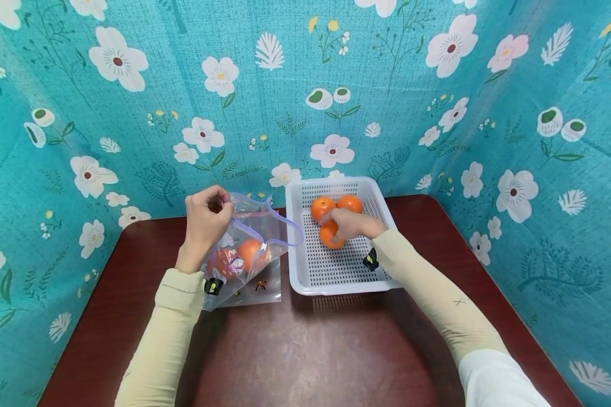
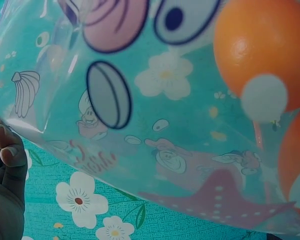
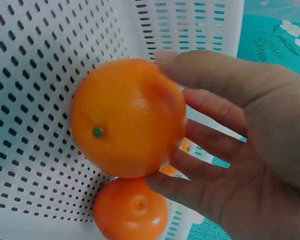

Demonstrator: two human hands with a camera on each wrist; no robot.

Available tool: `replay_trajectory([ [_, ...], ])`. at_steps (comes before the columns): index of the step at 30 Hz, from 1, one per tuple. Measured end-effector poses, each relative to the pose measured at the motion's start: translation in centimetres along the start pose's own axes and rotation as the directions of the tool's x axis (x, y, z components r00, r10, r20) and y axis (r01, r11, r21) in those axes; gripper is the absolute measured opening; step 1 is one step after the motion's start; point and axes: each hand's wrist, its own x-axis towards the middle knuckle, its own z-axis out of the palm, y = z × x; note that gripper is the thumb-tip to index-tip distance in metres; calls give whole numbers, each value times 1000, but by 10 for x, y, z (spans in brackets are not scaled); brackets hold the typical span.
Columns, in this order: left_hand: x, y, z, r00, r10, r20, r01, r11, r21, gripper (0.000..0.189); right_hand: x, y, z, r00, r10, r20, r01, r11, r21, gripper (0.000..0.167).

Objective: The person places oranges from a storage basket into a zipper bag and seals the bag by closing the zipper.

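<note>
My left hand (image 1: 206,220) pinches the rim of a clear zip bag (image 1: 254,219) and holds it up; the bag has a purple zip edge and printed cartoon figures. Oranges (image 1: 250,254) show through its plastic, large at the right of the left wrist view. Inside a white perforated basket (image 1: 346,290), my right hand (image 1: 355,223) grips an orange (image 3: 125,120), thumb on one side and fingers on the other. Whether that orange touches the basket floor, I cannot tell. Two more oranges (image 1: 323,208) lie in the basket just beyond it.
A flat clear bag (image 1: 270,291) with printed figures lies under the held bag, left of the basket. The dark red table (image 1: 295,350) reaches to a turquoise flowered cloth (image 1: 285,102) hung behind and at both sides.
</note>
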Motion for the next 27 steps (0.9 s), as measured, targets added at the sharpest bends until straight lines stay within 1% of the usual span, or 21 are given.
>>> replay_trajectory([
  [6, 0, 1, 0, 1000, 1, 0, -1, 1000, -1, 18, 0, 3, 3, 998, 63, 32, -61, 996, -63, 73],
  [9, 0, 1, 0, 1000, 0, -1, 0, 1000, 0, 18, 0, 5, 4, 997, 69, 39, -65, 993, -102, 78],
  [15, 0, 2, 1, 1000, 2, -3, -2, 1000, -5, 18, -1, 6, 5, 997, 56, 60, -47, 989, -138, 78],
  [22, 0, 2, 1, 1000, 0, -1, 0, 1000, -7, 18, -4, 4, 3, 995, 72, 76, -62, 990, -125, 78],
  [27, 0, 1, 0, 1000, -4, -3, 4, 1000, -12, 18, -4, 2, 3, 995, 57, 86, -46, 992, -121, 77],
])
